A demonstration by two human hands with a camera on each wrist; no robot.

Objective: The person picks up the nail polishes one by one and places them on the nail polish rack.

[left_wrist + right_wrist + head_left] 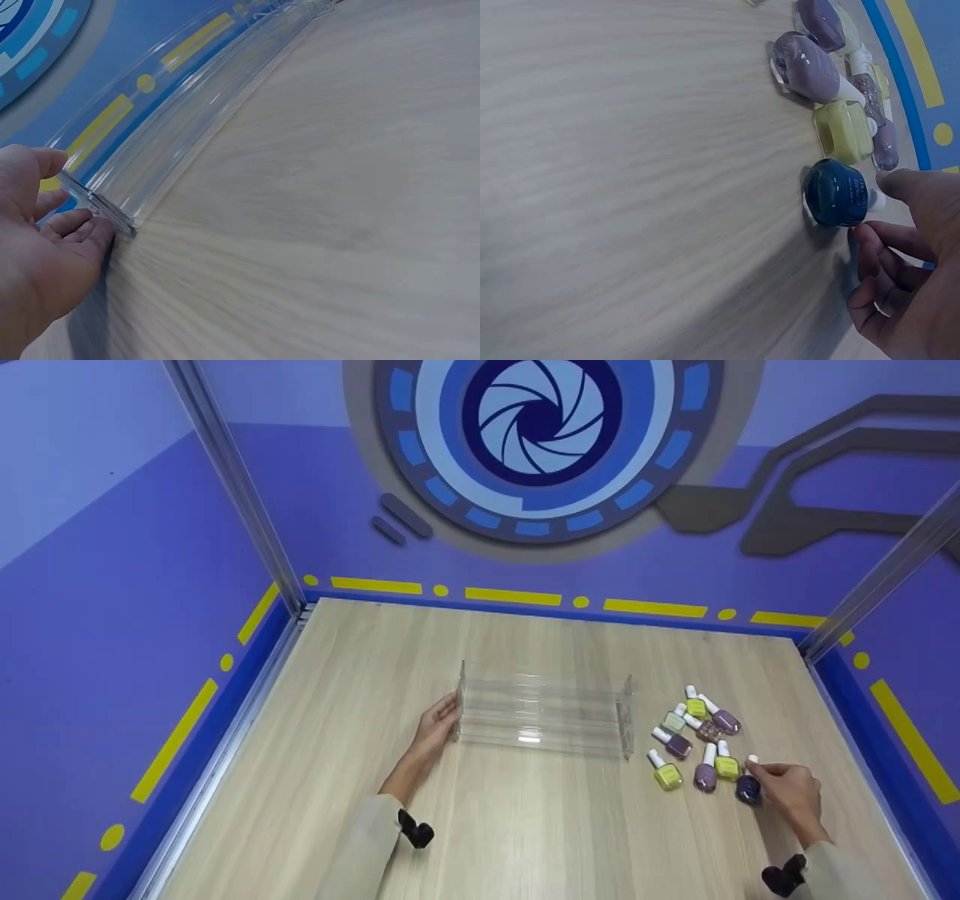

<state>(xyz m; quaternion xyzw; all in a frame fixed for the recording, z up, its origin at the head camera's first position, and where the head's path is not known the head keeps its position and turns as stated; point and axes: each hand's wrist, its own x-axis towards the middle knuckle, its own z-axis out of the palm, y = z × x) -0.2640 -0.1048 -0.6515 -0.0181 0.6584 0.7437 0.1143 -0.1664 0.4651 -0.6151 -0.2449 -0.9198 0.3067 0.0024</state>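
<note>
A clear acrylic display rack (540, 720) with several stepped tiers stands mid-table. My left hand (439, 725) holds its left end panel (97, 202), thumb at one edge and bent fingers against the outer face. On the right, my right hand (789, 791) has thumb and index finger around the white cap of a dark blue nail polish bottle (835, 193); its other fingers are curled. Next to that bottle lies a yellow nail polish bottle (844, 133), then a purple nail polish bottle (705, 777).
More nail polish bottles lie in a loose group right of the rack: yellow (666, 775), dark purple (678, 745), pale green (673, 721), glittery (708, 730) and purple (726, 721). Printed blue walls (315, 510) with metal posts (240, 487) border the wooden table (525, 825).
</note>
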